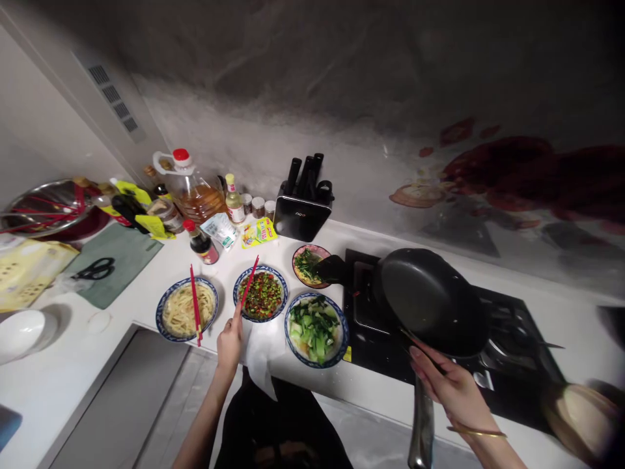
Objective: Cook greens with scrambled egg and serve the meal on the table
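My left hand (230,340) is closed around the near end of red chopsticks (250,280), which lie across a blue-rimmed bowl of chopped green and red peppers (266,296). My right hand (452,385) is closed on a thin handle, apparently that of a black spatula (333,269); its middle blends into the dark hob. The spatula's head reaches over the edge of a small pink-rimmed bowl of greens (308,267). A black frying pan (424,299) sits tilted on the hob beyond my right hand, its metal handle (422,423) pointing towards me, below my fingers.
A bowl of leafy greens (316,329) stands by the black hob (371,352). Left are a noodle bowl (188,312) with red chopsticks, scissors (97,268) and a white bowl (27,332). Behind stand a knife block (300,218), an oil jug (200,198) and a sauce bottle (201,244).
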Demonstrator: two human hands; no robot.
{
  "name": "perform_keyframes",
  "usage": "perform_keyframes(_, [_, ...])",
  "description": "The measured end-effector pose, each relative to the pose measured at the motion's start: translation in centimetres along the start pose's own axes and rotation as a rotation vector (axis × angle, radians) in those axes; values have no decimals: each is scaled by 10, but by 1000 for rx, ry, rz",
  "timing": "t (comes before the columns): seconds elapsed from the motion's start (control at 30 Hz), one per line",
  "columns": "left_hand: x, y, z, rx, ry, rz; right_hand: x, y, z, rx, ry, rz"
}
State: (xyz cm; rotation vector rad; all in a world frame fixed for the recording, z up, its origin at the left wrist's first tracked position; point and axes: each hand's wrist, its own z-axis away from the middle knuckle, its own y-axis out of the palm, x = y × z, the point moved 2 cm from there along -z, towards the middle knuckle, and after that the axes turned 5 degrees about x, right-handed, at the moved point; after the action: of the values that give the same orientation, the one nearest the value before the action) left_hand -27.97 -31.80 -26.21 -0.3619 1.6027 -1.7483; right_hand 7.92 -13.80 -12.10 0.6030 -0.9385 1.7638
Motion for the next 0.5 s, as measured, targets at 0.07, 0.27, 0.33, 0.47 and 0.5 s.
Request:
perform_keyframes(0.07, [11, 3, -2, 14, -32, -48, 0, 4, -1, 10, -28, 19])
perform_keyframes(0.27, [16, 6, -6, 32, -27, -164, 12, 9, 2, -45, -316, 379])
perform_keyframes(0.33, [12, 3, -7, 1, -15, -179, 17, 11, 6, -82, -437, 506])
perform_keyframes(0.47, [7, -3, -9, -6, -5, -140, 19, 16, 11, -92, -490, 523])
perform_keyframes(0.5, [8, -6, -9, -17, -9, -122, 18, 15, 11, -91, -453, 497])
